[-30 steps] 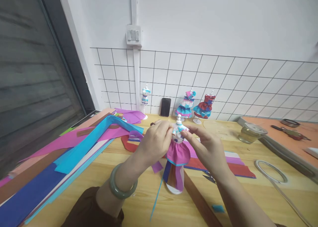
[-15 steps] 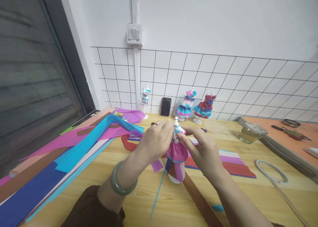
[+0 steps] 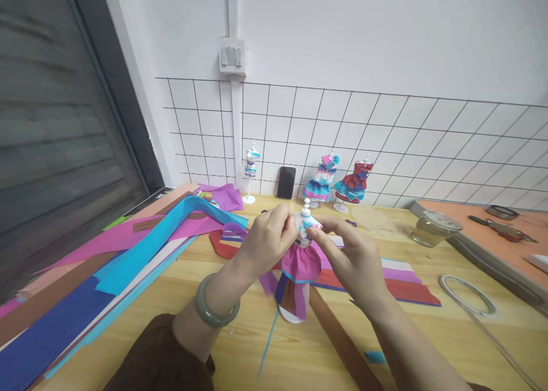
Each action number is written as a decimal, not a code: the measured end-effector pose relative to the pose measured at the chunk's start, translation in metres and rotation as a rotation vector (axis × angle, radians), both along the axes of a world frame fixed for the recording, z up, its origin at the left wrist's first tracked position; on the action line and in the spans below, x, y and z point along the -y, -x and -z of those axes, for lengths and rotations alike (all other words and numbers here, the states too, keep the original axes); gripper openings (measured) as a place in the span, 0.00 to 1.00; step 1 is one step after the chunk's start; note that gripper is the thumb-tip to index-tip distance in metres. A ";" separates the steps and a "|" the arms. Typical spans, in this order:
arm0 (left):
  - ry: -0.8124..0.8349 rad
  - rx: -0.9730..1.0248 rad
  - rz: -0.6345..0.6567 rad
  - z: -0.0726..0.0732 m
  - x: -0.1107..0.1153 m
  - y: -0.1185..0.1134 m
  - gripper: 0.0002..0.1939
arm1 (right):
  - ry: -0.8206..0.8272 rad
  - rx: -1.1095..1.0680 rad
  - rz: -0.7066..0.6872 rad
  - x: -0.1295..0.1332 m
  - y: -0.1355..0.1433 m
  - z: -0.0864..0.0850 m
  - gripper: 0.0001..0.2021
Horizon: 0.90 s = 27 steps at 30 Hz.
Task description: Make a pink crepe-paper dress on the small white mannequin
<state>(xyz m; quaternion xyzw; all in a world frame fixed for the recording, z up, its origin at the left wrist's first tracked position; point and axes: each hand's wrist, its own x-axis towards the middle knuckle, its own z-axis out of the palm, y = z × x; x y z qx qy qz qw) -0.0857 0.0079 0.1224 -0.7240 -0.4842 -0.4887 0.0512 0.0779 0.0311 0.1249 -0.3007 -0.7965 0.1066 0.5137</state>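
Between my hands is a small white dress-form mannequin (image 3: 303, 240) on a round white base, tilted a little. It wears a pink gathered skirt (image 3: 300, 262) with a blue hem, and purple, brown and dark blue strips hang below. My left hand (image 3: 272, 234), a green bangle at its wrist, is closed at the mannequin's left side by the bust; its fingertips are partly hidden. With thumb and fingers, my right hand (image 3: 351, 254) pinches the other side of the bust, where a pink and blue edge shows.
Long crepe-paper strips (image 3: 141, 254) cover the left of the table. Dressed mannequins (image 3: 321, 180) and a phone (image 3: 286, 182) stand along the wall. At the right are a tape roll (image 3: 467, 295), a lidded cup (image 3: 435, 229) and pliers (image 3: 500, 229). A brown strip (image 3: 342, 339) runs toward the front.
The mannequin's lower part has swung left, so its base and skirt sit further left and it leans more. My left hand's fingers have curled in tighter; my right hand keeps its pinch.
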 end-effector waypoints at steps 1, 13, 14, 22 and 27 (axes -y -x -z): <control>0.030 0.075 0.029 -0.001 0.001 -0.001 0.07 | 0.028 -0.018 -0.004 0.000 0.000 -0.001 0.08; 0.304 0.553 0.298 -0.005 0.000 -0.004 0.13 | -0.048 -0.034 0.102 -0.005 -0.003 0.001 0.09; 0.293 0.517 0.258 -0.005 0.000 -0.005 0.12 | -0.083 -0.020 0.106 -0.005 -0.002 0.002 0.09; 0.144 0.106 0.060 0.001 -0.001 -0.004 0.09 | -0.114 0.013 0.069 0.000 0.004 0.006 0.09; 0.018 0.066 -0.063 0.006 -0.002 -0.005 0.07 | -0.023 -0.080 0.043 0.004 0.006 0.003 0.08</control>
